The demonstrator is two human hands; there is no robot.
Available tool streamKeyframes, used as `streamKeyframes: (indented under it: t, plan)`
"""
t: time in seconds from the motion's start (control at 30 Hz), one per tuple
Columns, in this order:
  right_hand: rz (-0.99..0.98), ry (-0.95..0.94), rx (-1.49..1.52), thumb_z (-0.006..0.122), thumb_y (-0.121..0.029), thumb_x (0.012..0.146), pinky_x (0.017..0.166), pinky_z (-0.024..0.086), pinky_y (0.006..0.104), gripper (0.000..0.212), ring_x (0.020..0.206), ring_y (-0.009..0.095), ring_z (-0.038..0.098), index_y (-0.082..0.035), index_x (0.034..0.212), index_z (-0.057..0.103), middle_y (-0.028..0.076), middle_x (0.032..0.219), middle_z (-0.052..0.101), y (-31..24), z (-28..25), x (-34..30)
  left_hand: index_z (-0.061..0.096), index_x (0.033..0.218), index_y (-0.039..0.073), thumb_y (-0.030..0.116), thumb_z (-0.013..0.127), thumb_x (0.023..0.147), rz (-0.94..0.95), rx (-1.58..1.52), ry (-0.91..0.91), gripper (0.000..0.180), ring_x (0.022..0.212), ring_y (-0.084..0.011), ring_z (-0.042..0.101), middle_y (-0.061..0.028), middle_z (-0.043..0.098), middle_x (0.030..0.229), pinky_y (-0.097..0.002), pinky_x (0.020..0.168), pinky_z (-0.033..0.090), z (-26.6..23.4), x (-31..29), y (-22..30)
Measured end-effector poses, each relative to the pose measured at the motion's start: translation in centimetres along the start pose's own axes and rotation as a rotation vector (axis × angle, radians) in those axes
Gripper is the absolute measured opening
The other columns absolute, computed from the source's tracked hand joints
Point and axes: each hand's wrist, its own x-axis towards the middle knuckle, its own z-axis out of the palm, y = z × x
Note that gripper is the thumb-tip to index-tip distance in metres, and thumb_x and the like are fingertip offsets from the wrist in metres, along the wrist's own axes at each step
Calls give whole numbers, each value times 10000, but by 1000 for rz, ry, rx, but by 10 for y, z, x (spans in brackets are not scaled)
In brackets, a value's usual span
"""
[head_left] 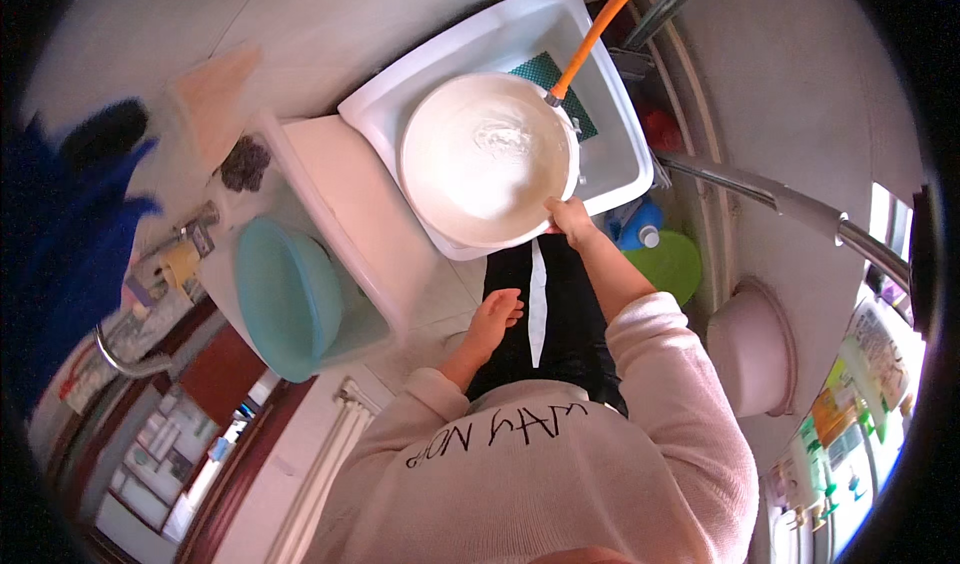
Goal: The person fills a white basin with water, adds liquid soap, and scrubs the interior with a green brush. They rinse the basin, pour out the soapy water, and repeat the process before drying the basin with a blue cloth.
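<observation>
A round white basin (425, 149) sits in the white sink (615, 179), partly over its near edge. Its rim is held by my right hand (570, 222) at the lower right, with the fingers closed on it. An orange hose (600, 39) comes down from the top right, its dark end over the basin's far right rim. Rippled water (503, 137) shows inside the basin. My left hand (495, 319) hangs in front of my body, apart from the basin; its fingers are loosely curled and apart, with nothing visible in them.
A green mat (540, 72) lies on the sink bottom. To the left, a turquoise basin (285, 299) leans in another white tub (335, 184). On the right are a blue bottle (640, 226), a green basin (670, 269), a pink tub (750, 349) and a metal rail (770, 189).
</observation>
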Motion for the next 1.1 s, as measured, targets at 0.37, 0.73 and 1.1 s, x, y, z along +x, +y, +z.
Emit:
streamKeyframes:
  t: [0.37,0.73,1.1]
  plan:
    - [-38,149,-31,544,-214,767,524,504,316,252,611,184,544,24,847,524,94,711,547,-26,-42,-56,480,1095,73,341,425,881,156,-80,21,347,823,-134,530,-59,546,969,-266,742,428,21,-44,-6]
    - [15,198,192,529,-239,778,539,500,303,229,611,190,545,-24,856,530,82,743,549,-14,-35,-68,485,1097,71,337,427,880,261,-76,36,348,849,-153,533,-68,545,968,-275,755,430,-23,-79,-8]
    - [-47,209,314,478,-194,769,608,504,322,174,644,205,557,-42,848,504,91,738,552,4,13,-81,511,1064,82,331,469,858,289,-163,45,326,795,-121,537,-47,561,925,-249,714,427,-92,-101,-30]
